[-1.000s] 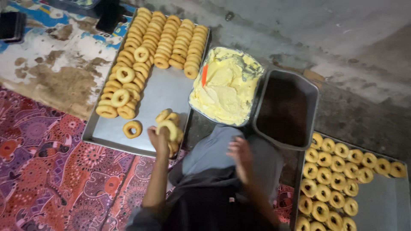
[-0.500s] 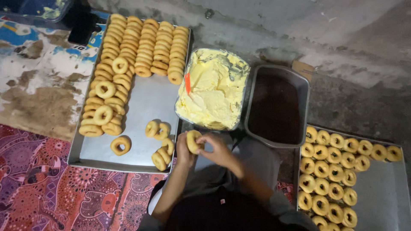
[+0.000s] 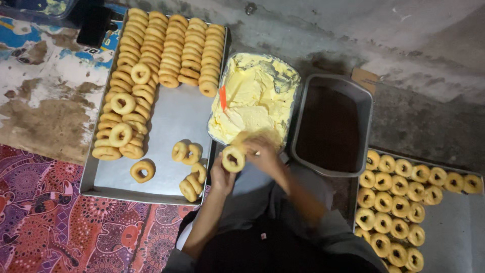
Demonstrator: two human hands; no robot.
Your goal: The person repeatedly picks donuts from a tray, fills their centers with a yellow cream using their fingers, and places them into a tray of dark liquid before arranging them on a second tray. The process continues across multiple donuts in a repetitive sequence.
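My left hand (image 3: 221, 177) holds a ring-shaped doughnut (image 3: 233, 158) upright in front of me, just below the near edge of the tub of pale yellow cream (image 3: 255, 98). My right hand (image 3: 262, 151) is blurred, fingers curled at the doughnut's right side and reaching into the near edge of the cream; I cannot make out a tool in it. An orange-handled spatula (image 3: 222, 98) sticks in the cream at the left. A few loose doughnuts (image 3: 191, 169) lie on the metal tray (image 3: 172, 116) next to my left hand.
Rows of plain doughnuts (image 3: 166, 45) fill the far and left parts of the tray. A grey tub of dark brown sprinkles (image 3: 331, 126) stands to the right of the cream. Another tray (image 3: 454, 227) at right holds several doughnuts (image 3: 399, 197). A patterned red mat (image 3: 55, 222) lies at left.
My left hand took a doughnut from the loose pile on the tray and brought it right, in front of the cream tub. My right hand rose to meet it at the cream.
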